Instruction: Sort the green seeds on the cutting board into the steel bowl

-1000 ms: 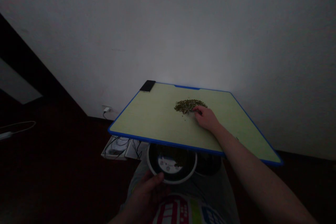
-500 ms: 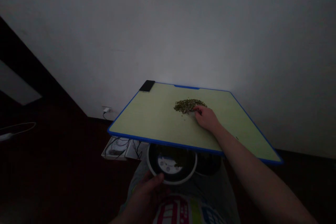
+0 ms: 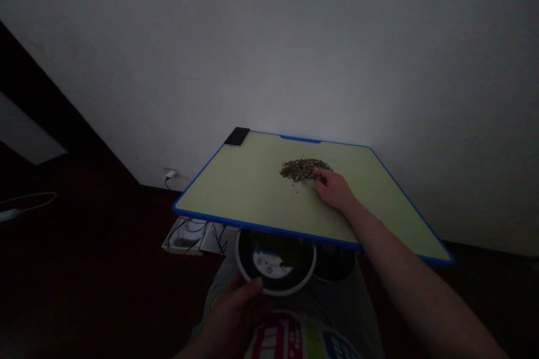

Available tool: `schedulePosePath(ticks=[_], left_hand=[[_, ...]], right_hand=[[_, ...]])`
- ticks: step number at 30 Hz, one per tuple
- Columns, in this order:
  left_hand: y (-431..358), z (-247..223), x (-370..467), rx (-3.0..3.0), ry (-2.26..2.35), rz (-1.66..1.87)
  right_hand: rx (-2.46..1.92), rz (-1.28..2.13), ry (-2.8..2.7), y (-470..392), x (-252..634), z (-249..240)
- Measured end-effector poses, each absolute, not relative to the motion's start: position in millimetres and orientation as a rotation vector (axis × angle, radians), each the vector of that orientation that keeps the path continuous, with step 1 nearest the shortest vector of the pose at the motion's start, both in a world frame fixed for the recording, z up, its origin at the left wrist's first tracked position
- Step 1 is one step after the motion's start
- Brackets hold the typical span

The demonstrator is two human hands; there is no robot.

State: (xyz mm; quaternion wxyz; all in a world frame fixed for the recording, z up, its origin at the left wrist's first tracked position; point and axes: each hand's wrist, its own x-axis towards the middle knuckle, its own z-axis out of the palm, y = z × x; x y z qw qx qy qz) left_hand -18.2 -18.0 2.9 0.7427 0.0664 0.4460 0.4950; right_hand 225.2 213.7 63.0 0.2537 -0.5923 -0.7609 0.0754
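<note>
A loose pile of small greenish-brown grains (image 3: 300, 169), perhaps beans or seeds, lies on the pale yellow-green tabletop (image 3: 236, 190). My right hand (image 3: 333, 188) rests at the pile's right side, thumb and fingers pinched at its near edge. Whatever is between those fingertips is too small to make out. Below the table's front edge, my left hand (image 3: 238, 308) grips the near-left rim of a round bowl (image 3: 283, 293), thumb over the rim and fingers underneath. Dark grains cover part of the bowl's pale inside bottom; the table edge hides its far side.
A black phone (image 3: 237, 137) lies at the table's back-left corner. The table's blue edging (image 3: 261, 230) runs above my lap, against a white wall (image 3: 295, 56). A second dark container (image 3: 337, 263) sits right of the bowl. Cables fill a white box (image 3: 185, 235) under the table; a charger (image 3: 170, 174) is plugged in.
My right hand shifts only slightly at the pile's edge. My left hand and the bowl keep their place. The camera view moves a little.
</note>
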Motion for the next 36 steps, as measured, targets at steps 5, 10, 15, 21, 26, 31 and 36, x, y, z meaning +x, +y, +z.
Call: schedulePosePath(ticks=[5, 10, 15, 21, 26, 31, 36], left_hand=[[-17.9, 6.5, -17.3, 0.132, 0.981, 1.094], [-17.9, 9.5, -17.1, 0.140, 0.977, 1.086], [-18.3, 10.0, -16.9, 0.147, 0.981, 1.080], [-17.5, 9.1, -18.1, 0.165, 0.957, 1.082], [-16.8, 11.0, -17.1, 0.148, 0.977, 1.092], [-17.0, 10.4, -15.6, 0.123, 0.968, 1.083], [-18.2, 7.6, -17.1, 0.140, 0.969, 1.081]], right_hand=[[-1.563, 0.231, -2.137, 216.2, 216.3, 62.2], [-1.512, 0.247, -2.212, 221.1, 209.5, 62.2], [-1.436, 0.195, -2.355, 225.3, 202.9, 66.5], [-1.291, 0.236, -2.466, 218.8, 189.3, 69.8], [-1.216, 0.300, -2.488, 200.2, 187.1, 68.0], [-1.173, 0.462, -2.502, 170.1, 182.8, 70.8], [-1.119, 0.591, -2.458, 143.3, 174.6, 70.9]])
